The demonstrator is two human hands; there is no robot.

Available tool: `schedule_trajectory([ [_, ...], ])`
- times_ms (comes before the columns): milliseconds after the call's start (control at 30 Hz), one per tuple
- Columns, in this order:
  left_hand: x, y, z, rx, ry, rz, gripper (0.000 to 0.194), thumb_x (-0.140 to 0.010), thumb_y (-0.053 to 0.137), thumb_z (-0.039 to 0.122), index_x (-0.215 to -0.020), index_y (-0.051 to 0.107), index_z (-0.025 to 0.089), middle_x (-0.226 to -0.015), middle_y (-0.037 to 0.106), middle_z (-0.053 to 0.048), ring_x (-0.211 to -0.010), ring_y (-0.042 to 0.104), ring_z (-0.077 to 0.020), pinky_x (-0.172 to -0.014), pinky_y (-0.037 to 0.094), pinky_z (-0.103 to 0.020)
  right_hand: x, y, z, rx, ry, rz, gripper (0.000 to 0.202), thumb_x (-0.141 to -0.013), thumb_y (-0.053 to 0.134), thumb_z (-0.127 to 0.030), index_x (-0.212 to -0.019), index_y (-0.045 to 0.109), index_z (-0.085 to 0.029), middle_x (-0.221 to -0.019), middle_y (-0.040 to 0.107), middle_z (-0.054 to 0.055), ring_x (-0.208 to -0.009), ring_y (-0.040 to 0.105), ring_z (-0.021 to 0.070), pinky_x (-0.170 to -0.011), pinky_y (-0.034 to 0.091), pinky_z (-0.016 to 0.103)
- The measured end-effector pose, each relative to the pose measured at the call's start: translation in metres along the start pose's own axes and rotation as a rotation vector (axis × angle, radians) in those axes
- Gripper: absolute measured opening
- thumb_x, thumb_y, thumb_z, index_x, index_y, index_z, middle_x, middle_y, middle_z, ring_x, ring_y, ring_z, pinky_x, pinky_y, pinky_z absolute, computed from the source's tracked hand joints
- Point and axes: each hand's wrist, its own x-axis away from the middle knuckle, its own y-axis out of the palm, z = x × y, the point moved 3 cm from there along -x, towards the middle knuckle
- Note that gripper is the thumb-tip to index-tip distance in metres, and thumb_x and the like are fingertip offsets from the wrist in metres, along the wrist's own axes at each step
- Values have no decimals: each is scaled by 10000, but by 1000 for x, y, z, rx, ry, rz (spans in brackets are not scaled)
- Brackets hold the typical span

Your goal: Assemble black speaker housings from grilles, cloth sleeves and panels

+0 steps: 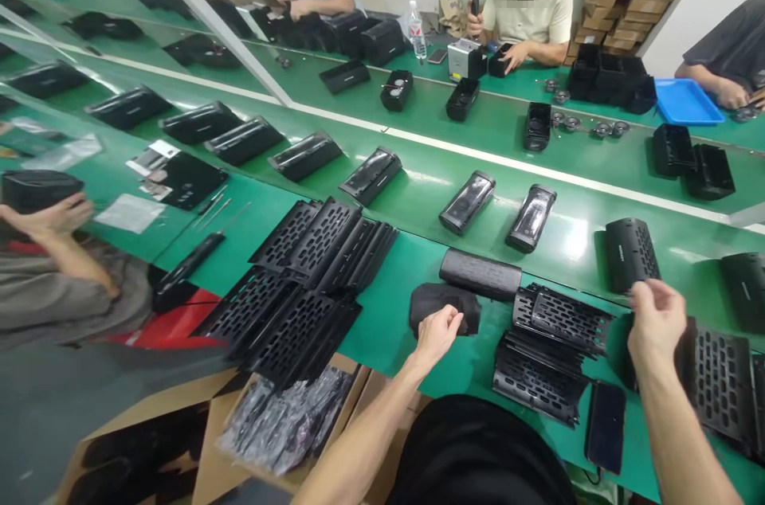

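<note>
My left hand (pixel 441 332) is closed, its fingertips pinched at the edge of a dark cloth-like piece (pixel 427 307) on the green bench. Just behind that piece lies a black perforated speaker housing (pixel 481 274). At the right, my right hand (pixel 657 318) is raised with its fingers bent together, close to the lower end of a black housing (pixel 630 254) on the belt. What its fingertips hold, if anything, is too small to make out. Black perforated grilles (pixel 562 319) are stacked between my two hands.
More grilles (pixel 299 322) are piled at the left, above an open carton (pixel 224 441) of plastic-wrapped parts. A phone (pixel 606 427) lies near the front edge. Housings (pixel 370 176) line the green belt (pixel 418 194). A person's hands hold a dark case (pixel 39 190) at far left; others sit opposite.
</note>
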Motion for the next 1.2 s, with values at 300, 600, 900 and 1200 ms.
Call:
schedule_trajectory([
  [300,26,-2,50,204,342,-13,284,-979,509,399,-897,702,208,-800,719,-34,-689,623,-158,-693,473,-261,173,110,-15,119,-60,-832,183,-843,655,-379,-830,759,-229,-821,776,36,-742,713,219,-730,551,343],
  [600,-5,16,123,262,504,60,191,-946,598,310,-1077,701,216,-924,703,-21,-673,590,-142,-721,496,-286,63,-5,47,292,58,-267,392,-760,607,-604,-803,686,-223,-785,761,87,-746,685,281,-741,526,395],
  [900,-52,47,159,93,547,-52,271,-867,703,262,-1135,743,249,-1128,674,-86,-1076,602,-284,-875,515,-395,45,-25,103,309,210,-78,492,-634,693,-656,-877,669,-229,-844,774,106,-803,713,319,-771,522,430],
  [1200,-52,27,166,245,583,-94,130,-923,613,293,-915,719,219,-927,691,-46,-881,609,-214,-850,499,-347,54,-27,82,45,267,-141,463,-633,769,-621,-861,688,-226,-775,731,40,-757,664,257,-748,504,380],
])
